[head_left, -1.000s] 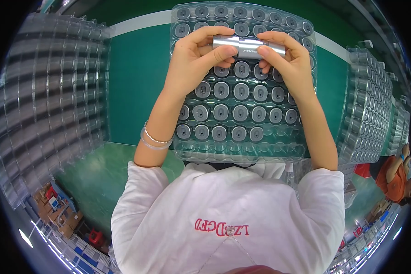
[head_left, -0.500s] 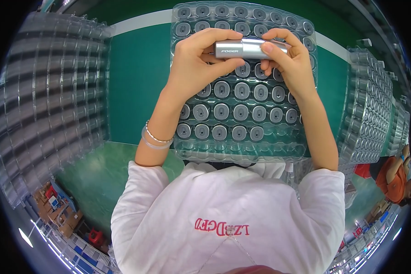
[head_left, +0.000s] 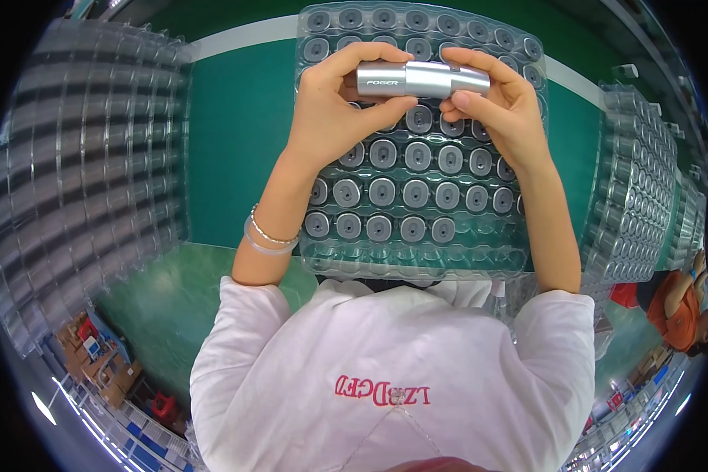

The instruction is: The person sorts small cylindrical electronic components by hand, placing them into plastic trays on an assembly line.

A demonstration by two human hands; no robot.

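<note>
A silver tube-shaped device [head_left: 426, 79] lies sideways between my two hands, above the far half of a clear plastic tray. Thumb and fingers of my left hand [head_left: 340, 94] grip its darker left end. On the other end, my right hand [head_left: 502, 98] is closed, with the thumb beneath and the index finger along the top. Below my hands the clear tray [head_left: 413, 263] carries rows of round-topped grey pieces [head_left: 381, 191] standing in its pockets. The tray's nearest pockets hold none of them.
Tall stacked clear trays [head_left: 94, 157] rise at the left. More trays [head_left: 633, 189] filled with similar pieces stand on the right of the green table [head_left: 232, 157]. Another person in an orange top [head_left: 675, 311] is at the far right edge.
The silver device has shifted slightly left. My right thumb has slid from on top of it to its lower edge, baring more of the right end.
</note>
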